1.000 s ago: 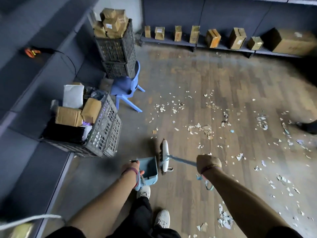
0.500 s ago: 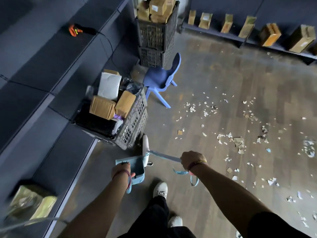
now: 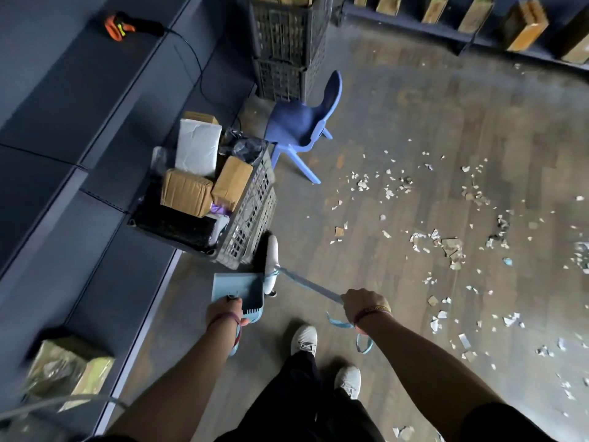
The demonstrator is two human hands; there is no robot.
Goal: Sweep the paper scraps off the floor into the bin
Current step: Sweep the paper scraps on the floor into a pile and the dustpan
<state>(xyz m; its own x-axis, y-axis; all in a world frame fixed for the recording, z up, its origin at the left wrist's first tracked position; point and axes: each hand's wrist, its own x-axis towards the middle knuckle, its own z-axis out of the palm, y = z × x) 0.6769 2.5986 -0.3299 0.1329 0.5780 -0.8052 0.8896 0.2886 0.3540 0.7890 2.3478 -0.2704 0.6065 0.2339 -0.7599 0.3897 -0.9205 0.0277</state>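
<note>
Right hand (image 3: 361,303) is curled tight round the thin blue shaft of a small broom (image 3: 310,287), whose pale head (image 3: 271,260) lies ahead and to its left, just beside the mouth of the blue dustpan (image 3: 237,290). The left hand (image 3: 223,311) grips that pan by its rear handle, fingers wrapped. A blue strap loop (image 3: 363,342) dangles below the right wrist. The paper scraps (image 3: 446,247) lie scattered over the wooden floor (image 3: 414,122) ahead and to the right of the right hand, well apart from the pan, with more behind it near the shoes (image 3: 304,341). They look thin, light and limp, likely to flutter or skid under a hard stroke, so short, low strokes should suit; pinching them singly would be slow. The broom seems light with a stiff shaft, best held mid-shaft. Which container is the bin I cannot tell; a grey crate (image 3: 251,224) stands just beyond the left hand.
</note>
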